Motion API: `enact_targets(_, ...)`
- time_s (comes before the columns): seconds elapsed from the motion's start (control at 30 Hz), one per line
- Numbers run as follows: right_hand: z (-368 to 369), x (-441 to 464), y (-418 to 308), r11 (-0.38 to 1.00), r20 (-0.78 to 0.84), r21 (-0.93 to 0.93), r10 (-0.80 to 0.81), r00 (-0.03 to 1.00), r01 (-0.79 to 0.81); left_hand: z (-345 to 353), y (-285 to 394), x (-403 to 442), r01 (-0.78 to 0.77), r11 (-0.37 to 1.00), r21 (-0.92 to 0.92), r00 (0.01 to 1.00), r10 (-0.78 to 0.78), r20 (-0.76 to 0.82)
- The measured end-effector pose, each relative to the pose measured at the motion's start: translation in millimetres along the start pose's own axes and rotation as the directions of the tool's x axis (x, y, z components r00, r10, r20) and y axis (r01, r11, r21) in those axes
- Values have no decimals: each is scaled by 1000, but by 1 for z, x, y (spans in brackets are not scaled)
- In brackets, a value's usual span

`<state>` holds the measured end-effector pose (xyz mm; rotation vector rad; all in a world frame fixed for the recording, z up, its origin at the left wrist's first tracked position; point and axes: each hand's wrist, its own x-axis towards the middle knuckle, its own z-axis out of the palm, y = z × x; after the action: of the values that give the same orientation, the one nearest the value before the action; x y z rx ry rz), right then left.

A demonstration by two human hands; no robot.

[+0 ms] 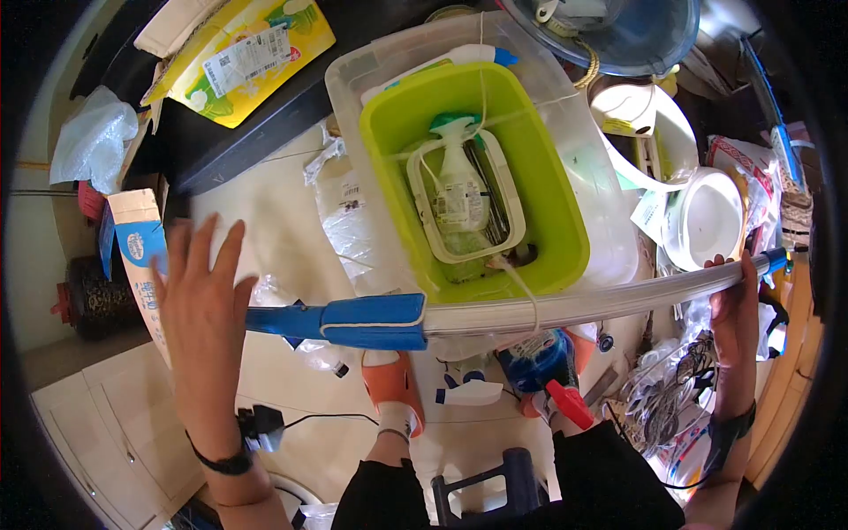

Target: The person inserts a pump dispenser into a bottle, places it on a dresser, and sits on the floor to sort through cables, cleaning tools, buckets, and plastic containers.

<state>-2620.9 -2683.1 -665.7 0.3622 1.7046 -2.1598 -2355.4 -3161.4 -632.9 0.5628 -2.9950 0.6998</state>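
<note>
Blue-handled pole [583, 307] is lying crosswise in front of the person, long axis running side to side across the whole workspace, not pointing away from the body. It's a bit off level though: the right end sits higher in the view, and the fat blue grip [375, 321] is toward the left. Past the grip a thinner blue bit carries on left until the left hand [203, 291] covers it, so I can't tell exactly where that end stops. Far right end finishes in a small blue tip [775, 259].

Left hand is spread wide, fingers pretty much straight and pointing forward, back of the hand up. Can't tell if the palm touches the pole, but the fingers aren't wrapped round anything. Right hand [731, 291] is curled round the pole just short of the tip, so that one's got hold of it.

Pole passes along the near side of a lime green bin [556, 221], which sits in a clear tub [609, 221], and above the orange slippers [389, 389]. A thin white string [521, 284] drapes over it too.
</note>
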Motion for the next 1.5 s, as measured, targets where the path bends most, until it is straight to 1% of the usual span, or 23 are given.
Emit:
enact_targets(0.07,-4,-4,-5,979,63,153,129,990,-137,-30,15,3,74,985,156,997,-68,-40)
enact_targets(0.1,-3,-12,2,999,67,31,-13,998,11,-48,24,8,71,996,46,996,-68,-60)
enact_targets(0.13,-6,-12,3,999,62,29,-20,998,18,-64,34,11,65,996,-65,994,-70,-79)
enact_targets(0.17,-12,-12,1,988,-2,124,97,995,-96,-73,45,11,-91,856,-510,983,160,94)
enact_targets(0.2,-15,-13,-6,955,-53,223,211,976,-194,-77,64,18,-213,616,-759,942,336,8)
enact_targets(0.23,23,-32,1,999,-89,54,4,996,1,-80,83,24,-251,290,-924,863,499,-77)
enact_targets(0.27,24,-39,-1,998,-86,61,17,996,-12,-73,104,37,-372,56,-927,803,521,-291)
enact_targets(0.3,25,-47,-3,997,-82,67,30,996,-24,-66,113,46,-390,33,-920,791,524,-316)
enact_targets(0.37,9,-55,-10,989,-113,101,119,986,-108,-60,125,63,-372,225,-900,526,850,-5)
enact_targets(0.4,10,-61,-11,994,-222,65,105,969,-93,-63,125,66,-390,211,-896,511,860,-20)
enact_targets(0.5,-7,-71,-11,986,-260,135,128,957,-95,-71,114,69,-503,286,-815,369,924,97)
enact_targets(0.57,-18,-78,-8,972,-197,188,179,964,-143,-78,108,63,-678,313,-665,545,822,-169)
enact_targets(0.77,-76,-90,0,981,-175,192,67,982,-32,-100,86,58,-685,565,-460,652,757,-41)
enact_targets(0.87,-124,-102,8,958,-110,284,-18,994,49,-94,72,50,-733,613,-294,655,753,-64)
enact_targets(0.93,-140,-118,4,955,-189,253,-111,976,158,-97,57,46,-698,667,-260,703,706,-78)
enact_targets(1.0,-163,-131,-3,944,-160,276,-143,977,183,-92,38,39,-605,757,-248,790,610,-65)
enact_targets(1.07,-196,-160,-11,876,-307,447,-41,951,182,-74,12,38,-498,827,-262,853,522,27)
enact_targets(1.13,-223,-186,-14,846,-315,481,-78,946,230,-44,-16,35,-360,930,-76,910,368,191)
enact_targets(1.2,-240,-206,-20,812,-527,488,-18,850,320,-43,-28,32,-280,960,-24,946,281,162)
enact_targets(1.27,-262,-235,-25,776,-482,535,-44,875,334,-43,-36,31,-198,980,20,970,193,147)
enact_targets(1.33,-278,-267,-33,751,-546,531,-51,836,393,-44,-36,36,-66,997,37,996,68,-54)
enact_targets(1.43,-322,-305,-30,623,-474,615,-198,858,483,-40,-37,35,-60,997,56,994,65,-91)
enact_targets(1.5,-320,-336,-53,655,-550,444,-339,763,612,-53,-34,35,39,999,37,995,-42,85)
